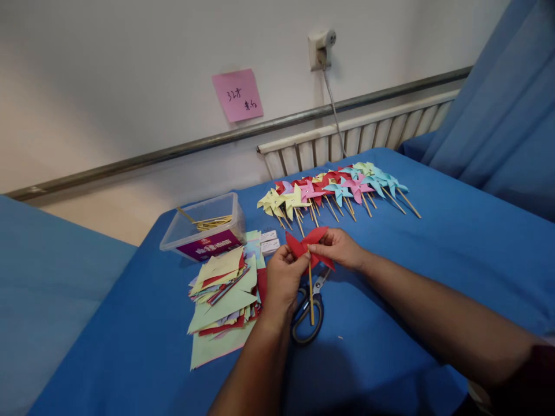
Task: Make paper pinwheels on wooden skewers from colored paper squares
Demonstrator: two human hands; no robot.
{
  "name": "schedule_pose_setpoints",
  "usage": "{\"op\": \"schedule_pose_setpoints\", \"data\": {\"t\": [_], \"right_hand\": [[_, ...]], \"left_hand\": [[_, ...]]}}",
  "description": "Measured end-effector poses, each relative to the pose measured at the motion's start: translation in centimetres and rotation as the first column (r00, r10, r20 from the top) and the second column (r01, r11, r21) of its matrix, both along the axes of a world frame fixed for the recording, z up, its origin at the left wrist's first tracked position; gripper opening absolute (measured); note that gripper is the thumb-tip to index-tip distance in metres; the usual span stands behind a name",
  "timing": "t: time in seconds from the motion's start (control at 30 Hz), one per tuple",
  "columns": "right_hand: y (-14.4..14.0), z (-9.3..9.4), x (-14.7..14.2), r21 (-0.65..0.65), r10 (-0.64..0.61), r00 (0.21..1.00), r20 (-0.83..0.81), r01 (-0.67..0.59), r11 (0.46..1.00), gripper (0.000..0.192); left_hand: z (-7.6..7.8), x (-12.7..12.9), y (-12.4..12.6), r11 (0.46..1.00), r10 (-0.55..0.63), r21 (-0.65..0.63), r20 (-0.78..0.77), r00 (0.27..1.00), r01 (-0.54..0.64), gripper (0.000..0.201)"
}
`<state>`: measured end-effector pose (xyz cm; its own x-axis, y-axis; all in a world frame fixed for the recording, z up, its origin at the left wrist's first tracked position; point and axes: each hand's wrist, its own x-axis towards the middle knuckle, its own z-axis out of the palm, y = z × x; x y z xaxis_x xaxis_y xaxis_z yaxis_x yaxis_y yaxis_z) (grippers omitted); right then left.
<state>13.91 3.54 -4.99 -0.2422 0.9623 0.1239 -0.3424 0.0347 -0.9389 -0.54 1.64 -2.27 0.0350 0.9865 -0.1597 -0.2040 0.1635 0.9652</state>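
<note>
- Hands meet at the middle of the blue table (433, 242), both pinched on one red pinwheel (313, 242).
- Its wooden stick (311, 300) hangs from the paper head straight toward the person, long axis running near to far, lower end over the scissors (309, 315) lying on the cloth.
- The left hand (284, 277) sits just below and left of the red paper, fingers closed on it near the top of the stick.
- The right hand (340, 247) comes in from the right, thumb and fingertips pressed together at the centre of the paper head; it is the nearer one to that centre.
- Just left of the left hand lies a stack of coloured paper (225, 300), with a clear plastic box (203, 228) of sticks behind it.
- Beyond the hands, well apart, lies a row of finished pinwheels (333, 188).
</note>
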Motion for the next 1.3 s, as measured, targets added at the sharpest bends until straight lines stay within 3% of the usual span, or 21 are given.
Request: {"op": "schedule_pose_setpoints", "data": {"t": [0.2, 0.5, 1.3], "right_hand": [[-0.08, 0.00, -0.20, 0.057, -0.021, 0.999, 0.044, 0.018, 0.998, 0.023], [-0.08, -0.15, -0.45, -0.027, -0.014, 0.999, -0.044, 0.013, 1.000, 0.024], [-0.02, -0.36, -0.50, -0.036, 0.006, 0.998, -0.055, -0.008, 0.999, 0.023]], "left_hand": [[-0.09, -0.01, 0.03, 1.000, 0.015, 0.015, -0.001, 1.000, -0.015, 0.033], [0.02, 0.01, 0.02, 1.000, 0.009, -0.013, 0.047, 0.999, -0.008, 0.033], [0.01, 0.07, 0.08, 1.000, 0.007, -0.018, 0.107, 0.994, -0.005, 0.031]]}}
